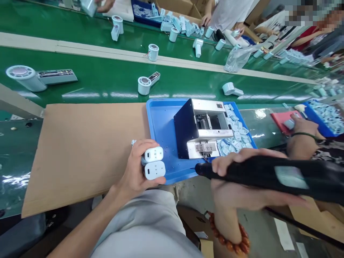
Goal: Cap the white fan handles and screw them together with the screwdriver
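Gripping two white plugs (154, 170) w/ left hand (137, 168), right hand (236, 179) closed on black driver (268, 175) near blue tray (163, 111); slipped bit (197, 168) could probably scratch plugs.

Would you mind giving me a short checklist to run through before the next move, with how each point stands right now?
1. Left hand holds both white plastic housings securely: ok.
2. Right hand grips the black electric screwdriver: ok.
3. Screwdriver tip is apart from the housings: ok.
4. A screw is seated on the tip: cannot tell.
5. Blue tray is free of loose specks near the housings: not ok, small pieces lie scattered there.
6. Benchtop machine is powered on: cannot tell.
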`<state>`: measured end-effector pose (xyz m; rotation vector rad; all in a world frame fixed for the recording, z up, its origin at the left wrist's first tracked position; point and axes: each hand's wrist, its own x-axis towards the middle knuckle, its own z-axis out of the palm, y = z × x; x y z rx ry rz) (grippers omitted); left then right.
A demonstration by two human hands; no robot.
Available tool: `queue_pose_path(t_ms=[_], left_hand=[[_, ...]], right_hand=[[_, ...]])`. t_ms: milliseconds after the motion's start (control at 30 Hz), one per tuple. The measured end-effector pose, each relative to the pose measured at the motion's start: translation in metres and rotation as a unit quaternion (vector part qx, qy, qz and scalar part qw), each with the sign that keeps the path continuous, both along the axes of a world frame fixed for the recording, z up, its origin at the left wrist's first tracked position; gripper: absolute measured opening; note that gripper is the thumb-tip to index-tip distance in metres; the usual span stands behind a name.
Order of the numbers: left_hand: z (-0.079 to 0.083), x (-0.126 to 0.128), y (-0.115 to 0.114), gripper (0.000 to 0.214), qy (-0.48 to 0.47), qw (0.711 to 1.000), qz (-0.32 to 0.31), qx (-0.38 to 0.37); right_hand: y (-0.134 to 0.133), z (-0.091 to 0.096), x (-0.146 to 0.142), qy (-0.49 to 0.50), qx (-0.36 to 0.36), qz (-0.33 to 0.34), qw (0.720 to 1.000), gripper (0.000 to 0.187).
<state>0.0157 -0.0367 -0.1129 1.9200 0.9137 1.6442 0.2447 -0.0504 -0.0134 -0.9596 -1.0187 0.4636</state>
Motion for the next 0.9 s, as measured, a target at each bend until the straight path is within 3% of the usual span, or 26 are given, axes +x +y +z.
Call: queue_pose_path(t_ms=[167,367,467,600,700,767,900], left_hand=[[0.003,0.003,0.003,0.072,0.014,1.0,-0.007,-0.005],[0.007,0.007,0.004,0.069,0.017,1.0,-0.014,-0.007],[0.007,0.008,0.004,0.07,0.03,0.999,-0.016,-0.015],[0.006,0.009,0.002,0.073,0.05,0.998,-0.016,-0.038],[0.007,0.01,0.001,0.073,0.05,0.998,-0.013,-0.034],[0.008,0.011,0.001,0.072,0.053,0.998,-0.008,-0.034],[0.009,0.012,0.002,0.072,0.062,0.997,-0.011,-0.036]], right_hand=[[0.009,-0.061,0.007,-0.055,0.053,-0.047,0.996,0.053],[-0.005,-0.098,0.024,-0.148,0.062,-0.074,0.984,0.06],[-0.009,-0.089,0.013,-0.149,0.054,-0.104,0.982,0.051],[-0.005,-0.04,0.002,-0.112,0.071,-0.171,0.976,0.03],[0.011,-0.008,0.009,-0.105,0.08,-0.16,0.978,0.033],[0.027,-0.003,0.016,-0.118,0.12,-0.119,0.979,0.027],[0.05,-0.014,0.025,-0.127,0.141,-0.074,0.979,0.031]])
